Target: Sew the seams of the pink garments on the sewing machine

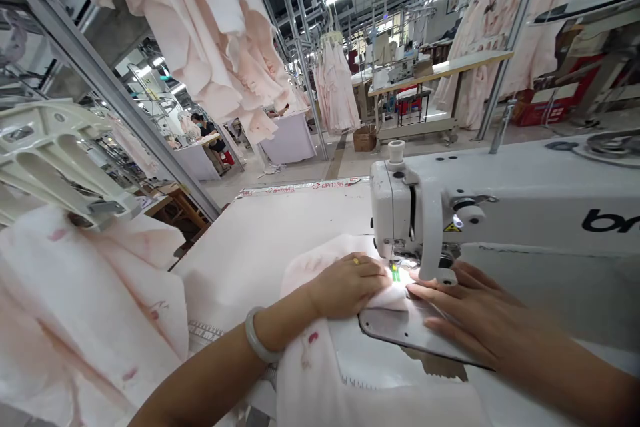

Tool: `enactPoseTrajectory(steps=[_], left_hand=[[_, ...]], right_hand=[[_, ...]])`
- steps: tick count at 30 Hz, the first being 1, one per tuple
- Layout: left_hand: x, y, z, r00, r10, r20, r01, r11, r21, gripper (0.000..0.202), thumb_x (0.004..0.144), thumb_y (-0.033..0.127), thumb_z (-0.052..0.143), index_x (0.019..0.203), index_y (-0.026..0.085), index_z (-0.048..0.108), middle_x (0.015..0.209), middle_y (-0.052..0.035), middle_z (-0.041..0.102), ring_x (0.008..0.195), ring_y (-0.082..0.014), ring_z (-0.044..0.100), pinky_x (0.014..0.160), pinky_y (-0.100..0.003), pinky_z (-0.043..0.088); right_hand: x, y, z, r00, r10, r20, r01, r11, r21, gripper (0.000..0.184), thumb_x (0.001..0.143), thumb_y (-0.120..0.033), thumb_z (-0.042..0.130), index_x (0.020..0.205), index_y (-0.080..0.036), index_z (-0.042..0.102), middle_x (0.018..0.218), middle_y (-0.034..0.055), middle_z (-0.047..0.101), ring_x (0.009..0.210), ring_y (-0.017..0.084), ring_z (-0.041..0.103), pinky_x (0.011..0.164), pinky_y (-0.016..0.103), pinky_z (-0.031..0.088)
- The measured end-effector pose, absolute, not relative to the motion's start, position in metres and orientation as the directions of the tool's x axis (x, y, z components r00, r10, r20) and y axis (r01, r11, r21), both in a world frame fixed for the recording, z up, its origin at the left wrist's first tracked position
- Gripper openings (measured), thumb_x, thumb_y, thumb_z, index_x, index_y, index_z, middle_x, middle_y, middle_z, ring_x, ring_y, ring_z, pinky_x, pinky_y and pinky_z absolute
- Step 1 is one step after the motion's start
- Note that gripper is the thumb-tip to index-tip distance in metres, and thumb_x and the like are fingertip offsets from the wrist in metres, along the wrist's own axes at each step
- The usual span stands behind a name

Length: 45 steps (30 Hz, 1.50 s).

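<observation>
A pale pink fabric piece (320, 373) with small embroidered flowers lies over the table's front and up to the needle of a white sewing machine (500, 193). My left hand (353, 283), wearing a ring and a bangle, is closed on the cloth just left of the presser foot (395, 267). To the right of the needle, my right hand (465, 310) rests with outstretched fingers, its fingertips touching the cloth's edge by the metal needle plate (390, 325). A lamp lights the stitching spot brightly. The cloth beneath my left fingers is hidden.
At left, a cream hanger clamp (55, 153) holds pink garment pieces (95, 307) close to my left arm. More pink pieces (200, 33) hang above the white sewing table (265, 233). Farther back are workbenches, a brown box (365, 139) and a person (207, 133).
</observation>
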<state>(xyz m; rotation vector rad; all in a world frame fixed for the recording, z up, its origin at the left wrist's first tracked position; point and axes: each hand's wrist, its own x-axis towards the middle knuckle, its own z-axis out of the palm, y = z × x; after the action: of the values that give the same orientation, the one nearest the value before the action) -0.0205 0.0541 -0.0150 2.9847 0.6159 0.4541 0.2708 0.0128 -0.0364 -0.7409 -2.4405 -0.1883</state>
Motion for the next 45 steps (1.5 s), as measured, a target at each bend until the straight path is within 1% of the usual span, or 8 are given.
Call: enactPoseTrajectory(steps=[5, 12, 20, 26, 31, 37, 40, 45], left_hand=[[-0.016, 0.056, -0.012, 0.872, 0.435, 0.226, 0.411, -0.900, 0.147, 0.029, 0.102, 0.014, 0.045, 0.115, 0.014, 0.071, 0.119, -0.0140, 0.075, 0.120, -0.0241, 0.067, 0.116, -0.040, 0.045], [-0.015, 0.036, 0.009, 0.836, 0.516, 0.187, 0.491, -0.856, 0.164, 0.029, 0.096, 0.009, 0.051, 0.114, 0.019, 0.071, 0.124, -0.0081, 0.074, 0.119, -0.0219, 0.064, 0.111, -0.040, 0.043], [-0.009, 0.025, 0.012, 0.803, 0.580, 0.138, 0.558, -0.813, 0.167, 0.026, 0.098, 0.045, 0.070, 0.104, 0.019, 0.070, 0.100, -0.0053, 0.071, 0.098, -0.0239, 0.066, 0.094, -0.038, 0.048], [-0.010, 0.028, 0.008, 0.821, 0.551, 0.151, 0.539, -0.834, 0.114, 0.015, 0.100, 0.033, 0.066, 0.097, 0.018, 0.066, 0.104, -0.0065, 0.071, 0.098, -0.0227, 0.065, 0.089, -0.035, 0.049], [-0.007, 0.028, 0.003, 0.828, 0.532, 0.177, 0.535, -0.844, 0.034, 0.011, 0.099, 0.027, 0.058, 0.101, 0.018, 0.065, 0.100, -0.0065, 0.071, 0.093, -0.0222, 0.065, 0.086, -0.038, 0.050], [-0.005, 0.032, -0.006, 0.848, 0.479, 0.229, 0.506, -0.859, -0.078, 0.018, 0.103, 0.021, 0.050, 0.092, 0.017, 0.063, 0.089, -0.0061, 0.069, 0.085, -0.0211, 0.064, 0.083, -0.036, 0.049], [-0.006, 0.033, -0.009, 0.844, 0.469, 0.261, 0.501, -0.862, -0.072, 0.023, 0.105, 0.022, 0.048, 0.091, 0.017, 0.064, 0.086, -0.0053, 0.068, 0.083, -0.0204, 0.064, 0.082, -0.035, 0.049], [-0.008, 0.033, -0.010, 0.827, 0.478, 0.294, 0.493, -0.870, 0.028, 0.023, 0.108, 0.026, 0.049, 0.102, 0.018, 0.069, 0.090, -0.0051, 0.070, 0.087, -0.0199, 0.066, 0.088, -0.035, 0.050]], right_hand=[[0.268, 0.011, -0.029, -0.657, 0.504, 0.560, 0.555, 0.826, -0.093, 0.025, 0.107, -0.043, 0.058, 0.125, -0.030, 0.068, 0.093, -0.0020, 0.078, 0.093, 0.026, 0.073, 0.106, 0.048, 0.045], [0.259, 0.005, -0.034, -0.638, 0.650, 0.412, 0.584, 0.758, -0.291, 0.032, 0.106, -0.050, 0.057, 0.131, -0.033, 0.069, 0.115, 0.0023, 0.077, 0.105, 0.028, 0.072, 0.105, 0.053, 0.050], [0.247, 0.001, -0.028, -0.612, 0.753, 0.243, 0.572, 0.633, -0.521, 0.034, 0.105, -0.058, 0.053, 0.114, -0.032, 0.073, 0.123, 0.0045, 0.073, 0.107, 0.029, 0.069, 0.091, 0.047, 0.053], [0.234, 0.003, -0.027, -0.563, 0.761, 0.321, 0.620, 0.646, -0.445, 0.041, 0.109, -0.054, 0.045, 0.087, -0.027, 0.065, 0.094, 0.0012, 0.074, 0.082, 0.025, 0.068, 0.095, 0.051, 0.044], [0.233, 0.002, -0.029, -0.549, 0.728, 0.411, 0.574, 0.686, -0.447, 0.039, 0.113, -0.049, 0.041, 0.091, -0.027, 0.065, 0.097, -0.0015, 0.074, 0.081, 0.020, 0.070, 0.096, 0.044, 0.042], [0.237, 0.005, -0.032, -0.555, 0.615, 0.560, 0.575, 0.770, -0.276, 0.023, 0.111, -0.040, 0.049, 0.099, -0.027, 0.063, 0.092, -0.0038, 0.076, 0.072, 0.019, 0.070, 0.091, 0.041, 0.043], [0.234, 0.004, -0.031, -0.546, 0.578, 0.607, 0.586, 0.781, -0.216, 0.022, 0.112, -0.042, 0.048, 0.112, -0.025, 0.063, 0.095, -0.0011, 0.078, 0.075, 0.021, 0.072, 0.096, 0.043, 0.041], [0.230, 0.001, -0.025, -0.593, 0.466, 0.657, 0.572, 0.818, -0.063, 0.027, 0.114, -0.023, 0.041, 0.099, -0.023, 0.064, 0.091, -0.0013, 0.075, 0.074, 0.017, 0.069, 0.101, 0.039, 0.038]])
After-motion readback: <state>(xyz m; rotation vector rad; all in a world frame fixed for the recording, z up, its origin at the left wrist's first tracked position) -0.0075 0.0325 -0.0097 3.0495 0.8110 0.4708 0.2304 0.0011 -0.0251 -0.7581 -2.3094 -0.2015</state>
